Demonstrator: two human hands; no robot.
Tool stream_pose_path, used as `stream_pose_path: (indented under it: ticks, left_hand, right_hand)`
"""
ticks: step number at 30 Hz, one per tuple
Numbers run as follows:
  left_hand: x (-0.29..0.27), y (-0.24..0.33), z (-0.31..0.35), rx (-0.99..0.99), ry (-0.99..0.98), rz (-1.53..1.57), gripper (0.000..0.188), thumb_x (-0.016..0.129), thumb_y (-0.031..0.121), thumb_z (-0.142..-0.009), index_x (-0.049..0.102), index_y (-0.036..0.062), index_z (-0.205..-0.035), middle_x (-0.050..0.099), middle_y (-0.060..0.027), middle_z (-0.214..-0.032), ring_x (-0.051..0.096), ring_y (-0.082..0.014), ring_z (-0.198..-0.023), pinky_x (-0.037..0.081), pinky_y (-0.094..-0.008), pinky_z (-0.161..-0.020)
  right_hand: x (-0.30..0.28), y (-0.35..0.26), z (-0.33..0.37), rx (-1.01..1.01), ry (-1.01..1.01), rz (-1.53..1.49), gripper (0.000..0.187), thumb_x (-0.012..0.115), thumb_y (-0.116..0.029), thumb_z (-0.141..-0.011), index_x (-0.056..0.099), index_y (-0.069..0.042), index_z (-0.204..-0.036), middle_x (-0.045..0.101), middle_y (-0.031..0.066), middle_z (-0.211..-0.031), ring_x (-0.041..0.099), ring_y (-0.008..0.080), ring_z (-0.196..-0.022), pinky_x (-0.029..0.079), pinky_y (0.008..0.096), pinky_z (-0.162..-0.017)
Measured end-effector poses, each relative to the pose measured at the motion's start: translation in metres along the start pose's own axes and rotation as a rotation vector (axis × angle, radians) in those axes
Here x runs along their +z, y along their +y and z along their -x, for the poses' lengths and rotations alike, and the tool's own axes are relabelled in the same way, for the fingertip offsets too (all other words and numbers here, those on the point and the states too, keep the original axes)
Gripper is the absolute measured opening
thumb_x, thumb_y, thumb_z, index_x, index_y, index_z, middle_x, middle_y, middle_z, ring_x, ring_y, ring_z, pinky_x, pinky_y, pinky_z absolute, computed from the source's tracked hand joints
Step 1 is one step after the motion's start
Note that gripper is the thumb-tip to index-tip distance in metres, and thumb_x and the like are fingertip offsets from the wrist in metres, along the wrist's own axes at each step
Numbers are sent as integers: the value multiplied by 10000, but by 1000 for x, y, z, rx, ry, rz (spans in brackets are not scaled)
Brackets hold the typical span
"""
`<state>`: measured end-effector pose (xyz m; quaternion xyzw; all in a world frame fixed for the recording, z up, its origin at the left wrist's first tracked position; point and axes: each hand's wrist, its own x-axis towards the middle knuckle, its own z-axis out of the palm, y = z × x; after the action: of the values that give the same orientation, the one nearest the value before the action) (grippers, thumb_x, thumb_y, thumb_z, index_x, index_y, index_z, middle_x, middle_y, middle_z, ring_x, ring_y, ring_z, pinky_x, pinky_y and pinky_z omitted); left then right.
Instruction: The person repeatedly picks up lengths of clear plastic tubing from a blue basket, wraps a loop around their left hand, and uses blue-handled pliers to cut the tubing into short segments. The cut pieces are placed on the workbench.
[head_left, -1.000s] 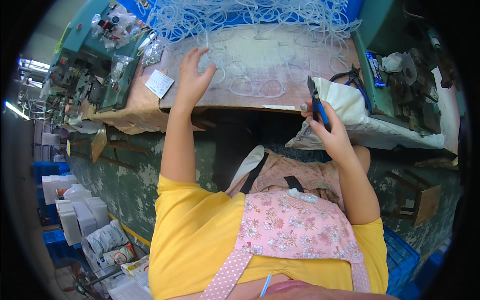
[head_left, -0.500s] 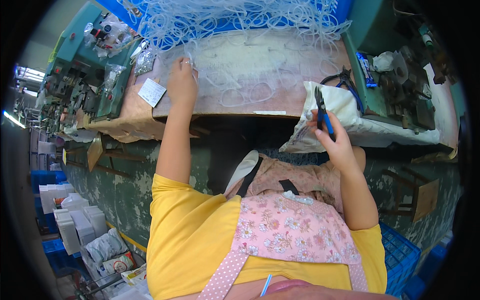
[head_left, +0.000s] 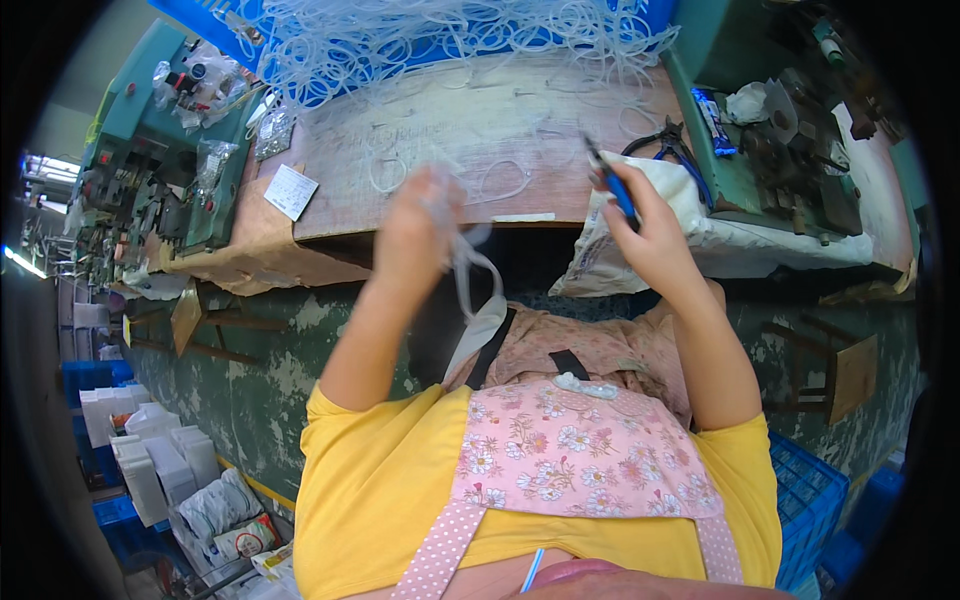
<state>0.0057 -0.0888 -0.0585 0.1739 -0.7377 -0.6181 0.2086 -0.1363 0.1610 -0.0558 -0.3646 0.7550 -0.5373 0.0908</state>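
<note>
My left hand (head_left: pixel 415 222), smeared by motion, is closed on a clear plastic ring (head_left: pixel 468 265) that dangles below it at the table's front edge. In my right hand (head_left: pixel 648 215) is a pair of blue-handled pliers (head_left: pixel 617 188), its dark jaws pointing up and to the left. Several similar clear rings lie on the worn wooden tabletop (head_left: pixel 440 110), one of them a loose loop (head_left: pixel 506 180) between my hands. Beyond them a blue crate (head_left: pixel 405 58) holds a tangled heap of clear rings (head_left: pixel 480 35).
A second pair of pliers (head_left: pixel 672 152) rests by a white cloth sack (head_left: pixel 665 205) hanging over the edge. Green machines (head_left: pixel 215 195) flank the table. On the left are a paper slip (head_left: pixel 290 192) and a bag of small metal parts (head_left: pixel 274 132). A wooden stool (head_left: pixel 852 380) stands at right.
My left hand has come from the left part of the tabletop toward the middle and nearer me, bringing a clear ring along. My right hand has shifted slightly left and tilted the pliers.
</note>
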Motion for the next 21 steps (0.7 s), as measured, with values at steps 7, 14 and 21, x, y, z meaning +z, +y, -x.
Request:
stream_pose_path:
  ticks: [7, 14, 21]
  left_hand:
    - [61, -54, 62, 782, -570, -1138, 437, 555, 86, -801, 541, 78, -1238, 491, -169, -1362, 449, -305, -1307, 276, -482, -1133]
    - [57, -72, 77, 581, -721, -1107, 427, 543, 76, -827, 547, 65, -1254, 526, -182, -1324, 484, -326, -1269, 363, -427, -1091]
    - [46, -39, 57, 427, -625, -823, 296, 651, 149, -827, 616, 72, -1111, 625, -133, -956, 644, -286, -912, 519, -377, -814]
  right_hand:
    - [59, 40, -76, -325, -5, 679, 391, 623, -20, -767, 545, -45, -1149, 623, 170, -1072, 579, 368, -1030, 454, 454, -869]
    - [74, 38, -79, -365, 63, 529, 334, 568, -13, -783, 577, -88, -1108, 638, 118, -1008, 598, 340, -939, 450, 459, -783]
    - [94, 27, -62, -527, -177, 772, 294, 561, -46, -800, 589, -107, -1086, 627, 81, -966, 581, 303, -904, 434, 404, -795]
